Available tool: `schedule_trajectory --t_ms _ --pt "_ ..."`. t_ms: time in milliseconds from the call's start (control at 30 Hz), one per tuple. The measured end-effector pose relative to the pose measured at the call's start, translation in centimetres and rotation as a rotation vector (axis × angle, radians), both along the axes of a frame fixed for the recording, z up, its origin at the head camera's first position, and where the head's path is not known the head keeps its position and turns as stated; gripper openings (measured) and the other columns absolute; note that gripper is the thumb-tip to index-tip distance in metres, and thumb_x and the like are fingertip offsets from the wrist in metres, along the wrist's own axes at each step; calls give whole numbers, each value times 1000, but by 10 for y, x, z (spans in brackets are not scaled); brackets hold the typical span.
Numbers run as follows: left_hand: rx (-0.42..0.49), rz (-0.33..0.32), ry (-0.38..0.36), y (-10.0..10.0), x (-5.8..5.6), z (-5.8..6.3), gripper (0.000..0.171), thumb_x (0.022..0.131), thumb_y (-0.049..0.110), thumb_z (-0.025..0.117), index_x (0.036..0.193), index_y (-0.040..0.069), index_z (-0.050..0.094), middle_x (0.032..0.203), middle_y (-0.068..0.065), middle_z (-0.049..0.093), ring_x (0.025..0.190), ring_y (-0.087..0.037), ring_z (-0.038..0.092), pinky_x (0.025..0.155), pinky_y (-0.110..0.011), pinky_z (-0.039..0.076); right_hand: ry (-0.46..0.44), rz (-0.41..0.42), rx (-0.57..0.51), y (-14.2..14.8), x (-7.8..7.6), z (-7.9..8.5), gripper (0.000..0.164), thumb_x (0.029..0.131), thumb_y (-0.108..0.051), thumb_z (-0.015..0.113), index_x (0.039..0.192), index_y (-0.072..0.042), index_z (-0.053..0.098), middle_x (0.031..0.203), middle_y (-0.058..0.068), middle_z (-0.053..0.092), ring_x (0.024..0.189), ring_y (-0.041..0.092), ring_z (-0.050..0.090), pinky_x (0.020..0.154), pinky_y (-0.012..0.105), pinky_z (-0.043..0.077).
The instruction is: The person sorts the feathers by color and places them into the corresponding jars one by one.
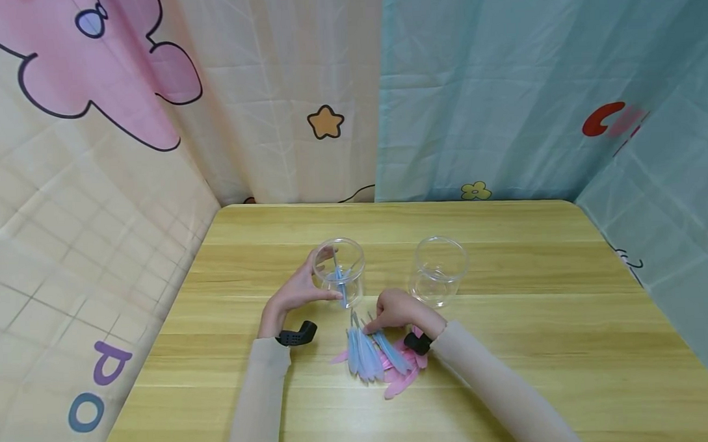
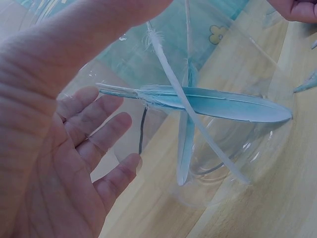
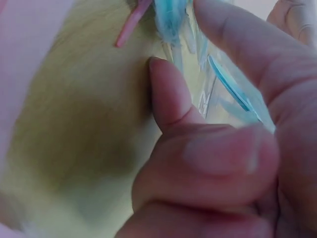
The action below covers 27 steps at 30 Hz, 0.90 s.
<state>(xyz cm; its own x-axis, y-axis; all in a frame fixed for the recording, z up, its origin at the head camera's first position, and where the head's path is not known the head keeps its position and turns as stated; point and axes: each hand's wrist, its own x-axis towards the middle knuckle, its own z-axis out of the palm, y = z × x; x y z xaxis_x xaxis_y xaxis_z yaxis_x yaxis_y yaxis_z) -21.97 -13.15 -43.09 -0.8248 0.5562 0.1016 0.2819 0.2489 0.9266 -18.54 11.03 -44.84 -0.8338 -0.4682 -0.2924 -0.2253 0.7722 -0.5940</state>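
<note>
My left hand (image 1: pixel 298 291) is curved round the side of a clear plastic cup (image 1: pixel 359 282), its thumb at the front and its fingers behind. Several blue feathers (image 2: pixel 233 104) stand and lean crosswise inside that cup. In the head view my right hand (image 1: pixel 401 309) reaches down to a fanned pile of blue feathers (image 1: pixel 364 357), one finger extended to their quills and the others bent. The right wrist view shows a gap between its fingertips beside the teal feathers (image 3: pixel 170 20), with no feather plainly pinched. Pink feathers (image 1: pixel 399 383) lie under and beside the blue ones.
A second clear cup (image 1: pixel 441 289) stands to the right, just beyond my right hand. All this is on a light wooden table (image 1: pixel 537 260). Printed curtains (image 1: pixel 267 87) hang along the back and both sides. Each wrist wears a black device (image 1: pixel 297 335).
</note>
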Motion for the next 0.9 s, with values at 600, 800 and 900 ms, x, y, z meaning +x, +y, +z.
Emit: schedule_trajectory --t_ms 600,800,900 --pt "17 10 27 -2 -10 -20 102 73 10 83 150 11 15 150 -17 25 136 -38 22 106 -56 21 14 2 -6 0 0 -5 32 77 -20 78 54 -10 59 48 -7 44 45 6 39 43 19 29" --pt "16 25 36 -4 -17 -33 103 70 21 86 149 23 19 149 -5 29 136 -34 25 107 -52 24 5 0 -21 0 1 -1 31 78 -20 77 56 -6 61 48 -7 43 45 6 38 43 19 29" --pt "20 22 43 -5 -18 -34 103 70 24 86 149 25 20 149 -4 30 136 -34 25 106 -52 24 -20 -6 -31 1 1 2 32 79 -21 77 58 -4 61 49 -7 43 45 7 39 43 20 30"
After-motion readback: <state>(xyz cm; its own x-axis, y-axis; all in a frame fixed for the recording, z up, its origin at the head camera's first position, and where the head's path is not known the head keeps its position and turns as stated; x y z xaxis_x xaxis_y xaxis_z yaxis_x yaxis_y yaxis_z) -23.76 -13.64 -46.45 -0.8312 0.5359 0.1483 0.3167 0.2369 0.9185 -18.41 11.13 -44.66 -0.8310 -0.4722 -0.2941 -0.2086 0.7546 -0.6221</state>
